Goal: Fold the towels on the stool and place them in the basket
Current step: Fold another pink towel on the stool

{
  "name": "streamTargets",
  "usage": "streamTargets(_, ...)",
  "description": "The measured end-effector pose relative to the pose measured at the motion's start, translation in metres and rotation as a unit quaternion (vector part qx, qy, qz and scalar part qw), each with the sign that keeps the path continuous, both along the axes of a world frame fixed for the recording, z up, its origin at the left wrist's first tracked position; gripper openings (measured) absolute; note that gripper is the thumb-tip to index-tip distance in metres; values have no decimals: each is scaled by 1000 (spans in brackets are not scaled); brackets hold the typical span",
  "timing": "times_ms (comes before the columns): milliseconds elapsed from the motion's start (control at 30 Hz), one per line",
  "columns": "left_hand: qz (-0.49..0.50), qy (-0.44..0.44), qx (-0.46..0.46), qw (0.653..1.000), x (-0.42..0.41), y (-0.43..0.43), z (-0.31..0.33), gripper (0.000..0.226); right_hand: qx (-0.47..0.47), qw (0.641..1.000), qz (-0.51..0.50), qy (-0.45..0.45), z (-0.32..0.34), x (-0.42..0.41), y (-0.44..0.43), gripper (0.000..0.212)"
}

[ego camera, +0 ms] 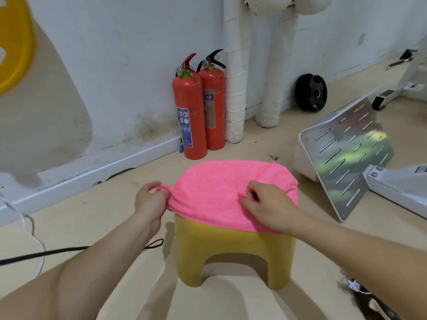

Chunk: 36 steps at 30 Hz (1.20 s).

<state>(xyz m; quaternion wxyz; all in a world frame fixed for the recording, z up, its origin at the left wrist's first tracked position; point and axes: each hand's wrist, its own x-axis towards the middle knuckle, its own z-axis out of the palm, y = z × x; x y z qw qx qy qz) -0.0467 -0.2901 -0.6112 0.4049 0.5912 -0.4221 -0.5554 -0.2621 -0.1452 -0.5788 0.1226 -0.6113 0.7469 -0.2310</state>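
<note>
Pink towel (221,192) draped over the yellow stool (233,257) in front of you, your left hand (150,199) pinching its bunched left corner, your right hand (268,206) pinching a fold on top — two red fire extinguishers (198,112) at the wall beyond.

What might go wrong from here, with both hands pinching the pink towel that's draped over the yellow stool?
1. The left hand pinches only a bunched corner of the pink towel; lifted like that, the cloth may slip and drag on the floor.
2. The right hand pinches a small ridge away from any corner, so the fold may come out crooked.
3. The yellow stool looks light; a sideways tug might shift or tip it.
</note>
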Motion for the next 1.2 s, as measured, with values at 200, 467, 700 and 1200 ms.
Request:
streamTargets(200,29,-3,-53,998,0,-37,48,61,-2,996,-69,-55,9,-9,2,32)
streamTargets(467,-239,-333,-359,839,-51,11,103,22,-3,988,-110,-104,13,-10,-10,35)
streamTargets(700,-476,-443,-403,644,-65,50,45,24,-12,967,-112,-229,11,-1,-10,40)
streamTargets(1200,-287,-114,-258,916,-83,53,53,12,-83,872,-217,-431,26,15,-16,8)
